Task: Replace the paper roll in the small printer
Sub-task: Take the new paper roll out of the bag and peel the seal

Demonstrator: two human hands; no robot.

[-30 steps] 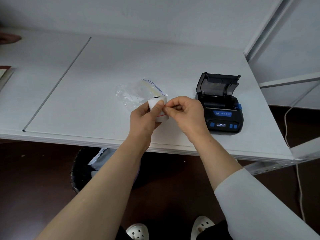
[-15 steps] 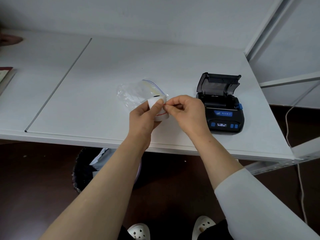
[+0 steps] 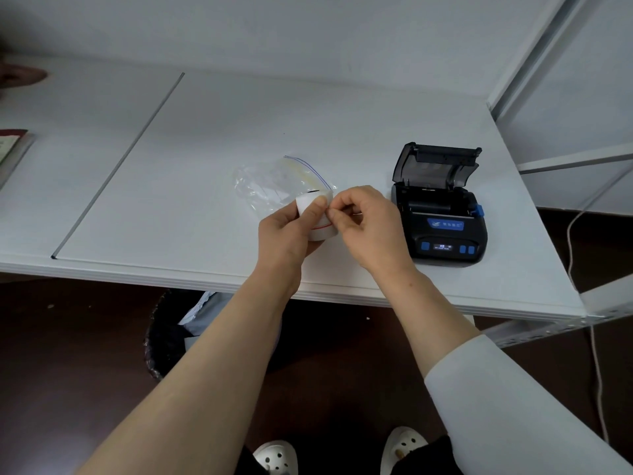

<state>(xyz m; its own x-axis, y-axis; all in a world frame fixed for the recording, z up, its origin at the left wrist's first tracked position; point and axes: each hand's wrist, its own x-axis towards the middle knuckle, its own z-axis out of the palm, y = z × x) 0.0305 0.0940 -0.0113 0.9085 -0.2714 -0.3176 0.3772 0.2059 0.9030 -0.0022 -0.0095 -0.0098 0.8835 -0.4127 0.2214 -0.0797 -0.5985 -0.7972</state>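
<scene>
A white paper roll [image 3: 320, 226] with a thin red line sits in my left hand [image 3: 284, 231], thumb pressed on its top. My right hand [image 3: 368, 228] pinches the roll's loose edge with thumb and forefinger, right beside the left thumb. Both hands hover over the white table [image 3: 205, 166] near its front edge. The small black printer [image 3: 442, 214] stands just right of my right hand, its lid tilted up and back. The paper bay under the lid looks dark; its contents are hard to make out.
A clear zip bag [image 3: 274, 181] lies crumpled behind the roll. A metal shelf frame [image 3: 534, 56] rises at the table's right end, with a cable [image 3: 582, 286] hanging below. A black-lined bin [image 3: 171, 334] sits under the table. A book edge [image 3: 12, 149] shows far left.
The hands stay nearly still. My right fingers have shifted slightly at the roll's edge, still picking at the paper end.
</scene>
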